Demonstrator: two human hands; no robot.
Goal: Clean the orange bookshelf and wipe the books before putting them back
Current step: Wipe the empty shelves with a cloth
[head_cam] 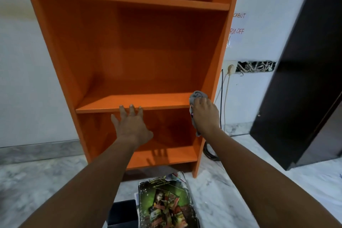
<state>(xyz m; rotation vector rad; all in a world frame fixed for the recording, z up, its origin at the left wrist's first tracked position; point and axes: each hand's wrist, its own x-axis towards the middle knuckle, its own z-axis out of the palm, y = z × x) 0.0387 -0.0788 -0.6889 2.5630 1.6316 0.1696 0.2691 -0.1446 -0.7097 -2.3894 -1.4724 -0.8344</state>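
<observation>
Head view: right hand (204,113) grips a crumpled grey cloth (198,95) on the middle board of the tall orange wooden bookshelf (148,42); spread left hand (131,126) braces that board's edge. Leaning hard could tip it onto the tattered books (162,203) at its foot.

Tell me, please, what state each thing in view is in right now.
orange bookshelf, upright against the wall, all visible shelves bare.
right hand, grips the gray cloth.
gray cloth, bunched at the right end of the middle shelf.
left hand, open, fingertips at the middle shelf's front edge.
books, stacked on the floor before the bookshelf, not on any shelf.
plug, seated in the wall socket.
</observation>
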